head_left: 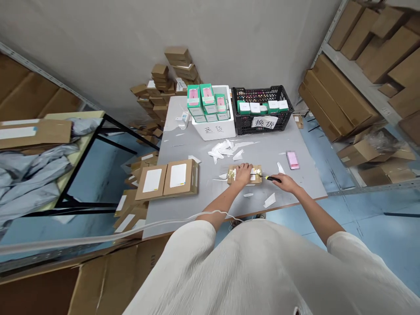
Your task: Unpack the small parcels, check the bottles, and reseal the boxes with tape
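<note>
Two hands are at work over the counter, and one small cardboard parcel lies between them. The left grip rests on top of it, fingers laid across the box; from where I stand I cannot tell whether they also clasp its far edge. The right grip is closed round the dark handle of a cutter, pointing left at the parcel's near end.

What matters most is how that end faces the tool: the parcel lies just left of the right grip, its long axis running sideways, roughly in line with the blade. The left grip is nearer, being already in contact, so the blade points towards the fingers too.

Beyond the left grip, a little to its left, is a heap of torn paper; well to its left sit two larger boxes. Past the right grip lies a pink item, blurred into blocks and unreadable.

The left grip hides the parcel's middle and part of a white label. Gold tape shows at the left end. The blade's tip is too fine to make out, so I can't say whether it has gone in.
</note>
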Demonstrator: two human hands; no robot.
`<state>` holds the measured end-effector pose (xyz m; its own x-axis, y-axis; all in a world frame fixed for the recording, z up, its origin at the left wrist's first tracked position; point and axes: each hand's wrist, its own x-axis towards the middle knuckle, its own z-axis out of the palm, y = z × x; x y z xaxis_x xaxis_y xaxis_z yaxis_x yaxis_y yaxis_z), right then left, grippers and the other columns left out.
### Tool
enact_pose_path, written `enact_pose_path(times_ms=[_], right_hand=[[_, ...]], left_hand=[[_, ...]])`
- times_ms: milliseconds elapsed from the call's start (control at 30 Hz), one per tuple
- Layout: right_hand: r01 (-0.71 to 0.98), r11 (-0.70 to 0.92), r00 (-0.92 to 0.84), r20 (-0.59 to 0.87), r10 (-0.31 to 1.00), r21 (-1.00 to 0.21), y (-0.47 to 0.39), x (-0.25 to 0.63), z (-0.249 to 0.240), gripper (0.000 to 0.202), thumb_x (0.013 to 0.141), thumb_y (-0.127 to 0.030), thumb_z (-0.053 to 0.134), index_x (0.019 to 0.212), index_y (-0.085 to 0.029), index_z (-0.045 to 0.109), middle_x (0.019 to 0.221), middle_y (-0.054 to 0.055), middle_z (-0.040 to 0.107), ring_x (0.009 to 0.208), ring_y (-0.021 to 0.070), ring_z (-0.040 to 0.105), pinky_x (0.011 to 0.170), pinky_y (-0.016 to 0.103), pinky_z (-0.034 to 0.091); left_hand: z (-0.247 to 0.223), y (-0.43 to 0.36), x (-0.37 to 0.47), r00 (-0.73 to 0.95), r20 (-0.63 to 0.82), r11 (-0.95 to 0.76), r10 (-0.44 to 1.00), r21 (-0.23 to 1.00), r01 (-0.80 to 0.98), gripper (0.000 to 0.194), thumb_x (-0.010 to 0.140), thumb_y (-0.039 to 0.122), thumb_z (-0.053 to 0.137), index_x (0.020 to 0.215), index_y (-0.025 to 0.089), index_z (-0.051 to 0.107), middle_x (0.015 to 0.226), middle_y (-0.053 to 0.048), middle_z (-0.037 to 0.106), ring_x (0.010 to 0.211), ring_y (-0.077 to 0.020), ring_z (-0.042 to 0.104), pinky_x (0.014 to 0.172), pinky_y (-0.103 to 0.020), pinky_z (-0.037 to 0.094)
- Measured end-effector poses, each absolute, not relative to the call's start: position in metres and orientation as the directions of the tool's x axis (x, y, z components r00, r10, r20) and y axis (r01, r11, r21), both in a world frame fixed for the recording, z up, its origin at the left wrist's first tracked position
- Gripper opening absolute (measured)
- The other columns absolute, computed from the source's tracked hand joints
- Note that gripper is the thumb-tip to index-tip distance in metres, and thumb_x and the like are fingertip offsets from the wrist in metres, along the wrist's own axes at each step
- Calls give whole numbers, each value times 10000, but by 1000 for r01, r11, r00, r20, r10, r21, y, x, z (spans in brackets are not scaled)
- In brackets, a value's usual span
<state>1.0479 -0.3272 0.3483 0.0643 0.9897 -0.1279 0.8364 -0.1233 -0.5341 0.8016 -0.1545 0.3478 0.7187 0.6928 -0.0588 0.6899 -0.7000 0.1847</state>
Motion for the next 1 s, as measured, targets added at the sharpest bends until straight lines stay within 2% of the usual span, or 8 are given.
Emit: enact_pose_path(times_ms=[100,200,333,600,700,867,1000], right_hand=[[896,-116,69,-124,990,-429,-324,1041,348,440,1086,-418,584,1503,-332,697,1222,92,736,1095,265,712,903,318,538],[911,-126,82,-128,988,-393,-319,1039,346,450,1086,-390,603,1521,-324,695,1210,99,723,1078,258,716,887,306,529],[910,-117,73,-123,990,-398,-316,1042,345,450,1082,-382,619,1522,-334,699,1206,96,725,1058,253,722,890,307,533],[896,-127,109,-65,992,-426,-311,1027,324,480,1109,-409,550,1575,-339,642,1249,100,719,1118,264,707,916,322,553],[894,-150,142,-50,989,-421,-310,1023,322,493,1113,-416,521,1584,-326,631,1260,109,716,1115,270,703,912,326,552],[917,-94,99,-7,995,-388,-315,1038,325,486,1104,-396,521,1563,-301,650,1266,128,718,1141,300,682,972,371,536],[927,-86,96,7,995,-366,-309,1048,323,473,1082,-378,558,1529,-270,668,1308,146,718,1202,329,660,1028,411,506]], left_hand=[[344,-153,800,723,-40,-707,689,177,684,520,990,179,610,1500,257,540,1455,-174,610,1409,-364,501,1158,-534,369],[340,-154,799,744,-9,-735,668,150,662,495,1038,190,518,1530,248,528,1479,-182,605,1424,-357,504,1175,-524,369],[338,-155,796,761,15,-754,648,153,639,555,1061,173,425,1613,217,466,1604,-201,543,1499,-351,463,1221,-519,345],[330,-157,794,751,11,-738,660,194,646,769,962,131,497,1713,237,374,1712,-203,473,1573,-368,417,1260,-560,318],[328,-161,792,743,32,-734,669,184,654,765,960,123,469,1712,224,374,1711,-208,476,1581,-359,410,1264,-555,312],[327,-164,789,748,42,-742,662,178,647,720,981,116,415,1696,196,397,1722,-213,459,1593,-345,397,1261,-540,311],[326,-164,788,745,32,-738,666,171,653,725,987,120,413,1705,218,379,1727,-191,458,1607,-327,381,1269,-528,299]])
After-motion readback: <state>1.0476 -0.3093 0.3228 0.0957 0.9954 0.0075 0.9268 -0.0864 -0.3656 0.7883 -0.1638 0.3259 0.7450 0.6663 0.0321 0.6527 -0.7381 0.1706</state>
